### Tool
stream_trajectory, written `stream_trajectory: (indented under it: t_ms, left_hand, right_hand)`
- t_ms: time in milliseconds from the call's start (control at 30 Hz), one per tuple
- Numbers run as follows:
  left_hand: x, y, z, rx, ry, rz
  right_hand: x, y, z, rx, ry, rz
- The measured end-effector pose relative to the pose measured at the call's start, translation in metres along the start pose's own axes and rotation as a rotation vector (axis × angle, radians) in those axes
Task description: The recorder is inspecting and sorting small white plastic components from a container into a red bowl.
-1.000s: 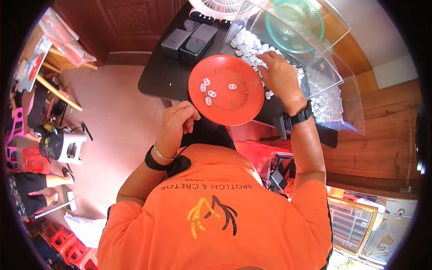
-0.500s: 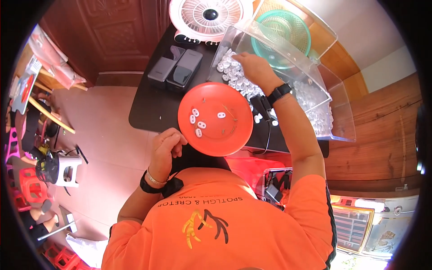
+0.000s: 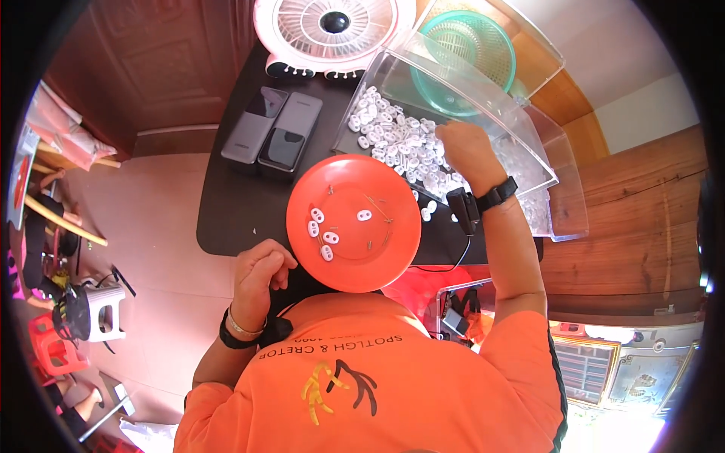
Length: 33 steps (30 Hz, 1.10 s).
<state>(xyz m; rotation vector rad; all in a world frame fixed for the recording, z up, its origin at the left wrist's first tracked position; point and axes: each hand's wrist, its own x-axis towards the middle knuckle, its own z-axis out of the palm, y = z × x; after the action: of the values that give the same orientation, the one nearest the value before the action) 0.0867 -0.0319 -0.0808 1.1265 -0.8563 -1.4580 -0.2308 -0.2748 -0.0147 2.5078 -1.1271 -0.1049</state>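
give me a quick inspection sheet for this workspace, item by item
Surface: black table, partly covered.
Work items: orange plate holding five white two-holed pieces and thin bits; many more such pieces in the clear bin.
Clutter: two grey devices, pink-and-white fan.
Hands: left hand loosely curled near the plate; right hand over the bin's pieces, grip unclear.
Cables: thin dark cable below the right wrist.
Surroundings: stools at left, wooden panel at right.

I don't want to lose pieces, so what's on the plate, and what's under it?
On the plate: five white pieces, four toward the left, one near the middle, plus several thin bits. What lies under it I can't tell; the plate covers it.
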Motion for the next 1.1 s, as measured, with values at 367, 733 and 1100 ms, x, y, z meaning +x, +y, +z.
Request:
stream_trajectory:
  t_ms: [367,733,1100]
  left_hand:
    - [0.003,-0.004,-0.004,-0.026,-0.044,0.017]
    - [0.004,-0.005,-0.005,-0.021,-0.071,0.056]
    - [0.003,-0.006,0.000,-0.033,-0.039,0.093]
  right_hand:
    - [0.048,-0.030,0.008,0.277,0.046,-0.079]
    - [0.009,0.007,0.008,0.198,-0.107,0.059]
    - [0.037,-0.002,0.014,0.225,-0.006,0.089]
